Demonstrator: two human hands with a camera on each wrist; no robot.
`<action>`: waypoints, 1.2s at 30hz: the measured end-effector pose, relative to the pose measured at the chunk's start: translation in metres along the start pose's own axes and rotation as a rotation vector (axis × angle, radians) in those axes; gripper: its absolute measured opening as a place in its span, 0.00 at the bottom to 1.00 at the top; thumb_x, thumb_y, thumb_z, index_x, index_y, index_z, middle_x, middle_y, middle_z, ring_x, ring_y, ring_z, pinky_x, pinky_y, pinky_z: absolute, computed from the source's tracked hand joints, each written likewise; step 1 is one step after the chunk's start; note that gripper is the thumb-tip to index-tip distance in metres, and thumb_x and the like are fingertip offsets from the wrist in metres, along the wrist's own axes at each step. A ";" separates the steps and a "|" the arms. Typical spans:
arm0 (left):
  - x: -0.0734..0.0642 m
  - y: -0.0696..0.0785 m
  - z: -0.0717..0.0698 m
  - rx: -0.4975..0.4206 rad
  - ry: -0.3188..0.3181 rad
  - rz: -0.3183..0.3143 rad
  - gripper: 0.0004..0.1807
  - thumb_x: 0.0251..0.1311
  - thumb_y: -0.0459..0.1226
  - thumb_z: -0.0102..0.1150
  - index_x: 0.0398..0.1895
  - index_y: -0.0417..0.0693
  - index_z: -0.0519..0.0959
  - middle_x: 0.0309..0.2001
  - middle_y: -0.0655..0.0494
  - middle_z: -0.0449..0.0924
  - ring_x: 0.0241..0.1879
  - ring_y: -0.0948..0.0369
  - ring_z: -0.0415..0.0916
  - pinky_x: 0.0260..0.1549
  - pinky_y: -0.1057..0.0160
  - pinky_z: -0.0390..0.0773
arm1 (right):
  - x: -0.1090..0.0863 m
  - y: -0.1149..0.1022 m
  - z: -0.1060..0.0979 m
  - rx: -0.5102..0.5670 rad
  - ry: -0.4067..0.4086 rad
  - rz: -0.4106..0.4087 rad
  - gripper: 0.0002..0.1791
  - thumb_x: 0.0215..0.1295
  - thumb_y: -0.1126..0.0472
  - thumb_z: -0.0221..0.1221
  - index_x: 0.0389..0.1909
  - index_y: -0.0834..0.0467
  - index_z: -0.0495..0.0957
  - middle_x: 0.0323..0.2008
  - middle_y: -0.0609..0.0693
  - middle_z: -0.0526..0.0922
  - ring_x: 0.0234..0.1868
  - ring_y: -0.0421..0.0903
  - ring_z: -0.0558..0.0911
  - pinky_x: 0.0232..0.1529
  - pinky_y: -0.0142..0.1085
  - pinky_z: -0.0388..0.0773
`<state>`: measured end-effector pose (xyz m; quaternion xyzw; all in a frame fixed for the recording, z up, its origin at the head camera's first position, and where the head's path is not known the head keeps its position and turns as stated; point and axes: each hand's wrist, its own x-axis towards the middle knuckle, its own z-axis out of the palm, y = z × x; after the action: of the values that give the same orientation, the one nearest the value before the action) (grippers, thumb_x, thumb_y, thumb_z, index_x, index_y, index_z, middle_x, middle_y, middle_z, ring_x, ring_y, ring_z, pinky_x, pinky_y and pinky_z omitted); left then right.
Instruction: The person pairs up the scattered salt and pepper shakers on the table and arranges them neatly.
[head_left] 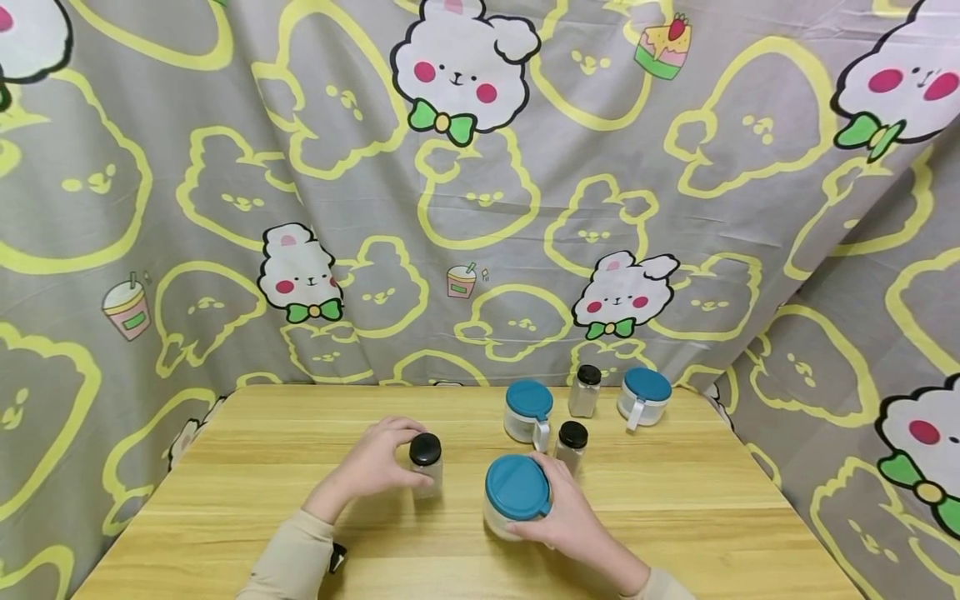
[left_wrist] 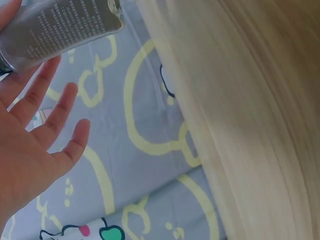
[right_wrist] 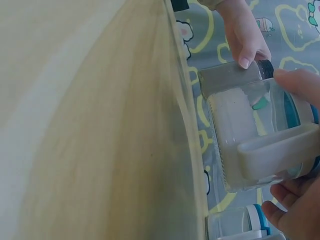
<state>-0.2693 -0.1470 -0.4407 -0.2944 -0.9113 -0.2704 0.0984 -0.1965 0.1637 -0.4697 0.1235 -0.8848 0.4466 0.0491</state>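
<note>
My left hand (head_left: 375,463) holds a small square spice jar (head_left: 427,482) with a black lid, thumb on the near side and fingers behind. In the left wrist view, lines of printed text cover the side of this jar (left_wrist: 62,29), and three fingers spread away from it. My right hand (head_left: 573,518) grips a clear seasoning jar (head_left: 517,490) with a blue lid, its thumb and fingers round the side. White contents and a pale handle (right_wrist: 275,150) show on it in the right wrist view. Both jars are upright, close over the table, the spice jar to the left.
Behind the right hand stand two more blue-lidded jars (head_left: 528,402) (head_left: 645,397) with handles and two black-lidded spice jars (head_left: 584,396) (head_left: 571,450). A small black object (head_left: 337,557) shows beside the left sleeve. A patterned grey curtain (head_left: 480,208) hangs behind the wooden table (head_left: 270,450).
</note>
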 end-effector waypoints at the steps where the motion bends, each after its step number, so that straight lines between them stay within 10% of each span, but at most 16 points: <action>1: 0.000 -0.002 0.000 -0.002 0.001 -0.005 0.31 0.37 0.57 0.76 0.46 0.56 0.84 0.52 0.61 0.81 0.56 0.57 0.73 0.56 0.46 0.69 | 0.001 0.000 0.001 0.002 -0.004 -0.003 0.53 0.35 0.43 0.79 0.66 0.50 0.65 0.57 0.53 0.73 0.58 0.51 0.73 0.51 0.50 0.75; 36: -0.011 -0.061 -0.027 -0.097 0.066 -0.173 0.37 0.39 0.53 0.78 0.53 0.45 0.81 0.57 0.47 0.79 0.60 0.44 0.73 0.59 0.38 0.69 | 0.037 -0.020 0.041 0.033 0.005 -0.069 0.49 0.36 0.41 0.77 0.63 0.48 0.68 0.57 0.51 0.73 0.58 0.50 0.71 0.53 0.52 0.73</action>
<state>-0.2954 -0.2088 -0.4481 -0.2101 -0.9155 -0.3310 0.0901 -0.2261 0.1132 -0.4713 0.1535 -0.8725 0.4594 0.0647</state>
